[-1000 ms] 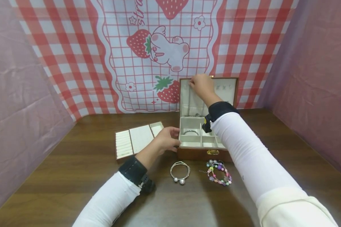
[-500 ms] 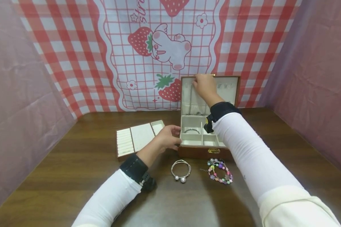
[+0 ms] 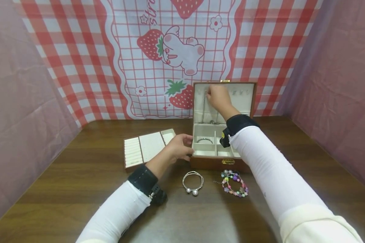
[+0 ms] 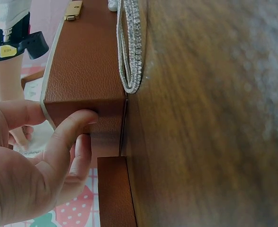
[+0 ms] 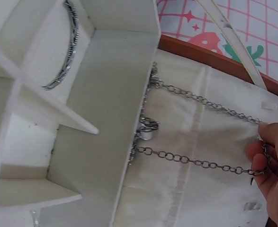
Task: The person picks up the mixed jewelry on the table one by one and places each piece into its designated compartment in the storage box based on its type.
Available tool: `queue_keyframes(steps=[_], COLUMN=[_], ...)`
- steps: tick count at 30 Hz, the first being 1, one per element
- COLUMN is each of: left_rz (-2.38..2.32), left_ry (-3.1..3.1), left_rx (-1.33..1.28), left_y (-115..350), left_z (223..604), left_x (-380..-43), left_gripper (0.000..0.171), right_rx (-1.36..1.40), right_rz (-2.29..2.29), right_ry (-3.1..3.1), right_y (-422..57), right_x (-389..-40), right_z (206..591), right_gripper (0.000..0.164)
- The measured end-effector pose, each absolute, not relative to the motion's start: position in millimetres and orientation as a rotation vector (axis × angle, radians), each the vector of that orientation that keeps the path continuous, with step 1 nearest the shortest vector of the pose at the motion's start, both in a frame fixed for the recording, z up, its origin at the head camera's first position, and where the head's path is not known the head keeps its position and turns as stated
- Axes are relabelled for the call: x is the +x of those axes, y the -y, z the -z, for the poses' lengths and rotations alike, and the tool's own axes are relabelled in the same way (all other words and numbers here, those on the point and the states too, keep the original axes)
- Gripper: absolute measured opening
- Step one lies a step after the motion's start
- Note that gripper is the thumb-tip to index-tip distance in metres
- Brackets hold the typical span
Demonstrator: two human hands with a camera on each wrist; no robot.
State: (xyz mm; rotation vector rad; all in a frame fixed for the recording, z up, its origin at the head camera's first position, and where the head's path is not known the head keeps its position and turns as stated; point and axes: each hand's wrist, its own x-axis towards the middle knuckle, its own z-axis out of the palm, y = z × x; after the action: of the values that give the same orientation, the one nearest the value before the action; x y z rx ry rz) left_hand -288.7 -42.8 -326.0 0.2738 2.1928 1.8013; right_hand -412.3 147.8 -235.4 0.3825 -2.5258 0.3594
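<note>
A brown jewelry box (image 3: 211,163) stands with its lid raised and cream compartments showing. My right hand (image 3: 219,97) pinches a silver chain necklace (image 5: 200,100) in front of the lid's lining, near small clear hooks (image 5: 252,206). Two strands run from the fingers down to the lid's lower pocket, where the rest gathers. My left hand (image 4: 39,161) holds the box's left side near the front corner, a finger against the brown outer wall and the thumb at the rim. Inside one compartment lies a silver bracelet (image 5: 71,52).
To the left lies a cream tray (image 3: 152,145) with ring rolls, partly behind my left hand. In front of the box are a silver bangle (image 3: 202,182) with two round balls and a colorful beaded bracelet (image 3: 226,189). A checked strawberry cloth (image 3: 182,50) hangs behind.
My right hand has come down slightly from the lid's top edge, uncovering the edge and its gold clasp. My left hand stays on the box's side.
</note>
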Motion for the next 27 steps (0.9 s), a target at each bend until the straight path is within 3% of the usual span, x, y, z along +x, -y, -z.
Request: queue_keyframes(steps=[7, 18, 23, 27], left_rz=[-1.803, -1.785, -1.785, -1.788], left_ry=[-2.189, -2.195, -2.199, -2.195], left_rx=[0.272, 0.284, 0.289, 0.294], left_y=[42.7, 43.1, 43.4, 43.5], left_z=[326.8, 327.0, 327.6, 326.0], left_x=[-288.8, -286.9, -286.6, -286.0], left_gripper=[0.061, 0.06, 0.061, 0.061], right_rx=[0.419, 0.422, 0.484, 0.535], right_rz=[-0.386, -0.43, -0.363, -0.315], right_ry=[2.55, 2.641, 2.709, 2.955], right_y=[-151.8, -157.0, -164.0, -167.0], right_x=[-409.4, -406.1, -403.0, -397.8], right_z=[243.6, 243.6, 238.4, 235.2], right_gripper=[0.009, 0.019, 0.008, 0.01])
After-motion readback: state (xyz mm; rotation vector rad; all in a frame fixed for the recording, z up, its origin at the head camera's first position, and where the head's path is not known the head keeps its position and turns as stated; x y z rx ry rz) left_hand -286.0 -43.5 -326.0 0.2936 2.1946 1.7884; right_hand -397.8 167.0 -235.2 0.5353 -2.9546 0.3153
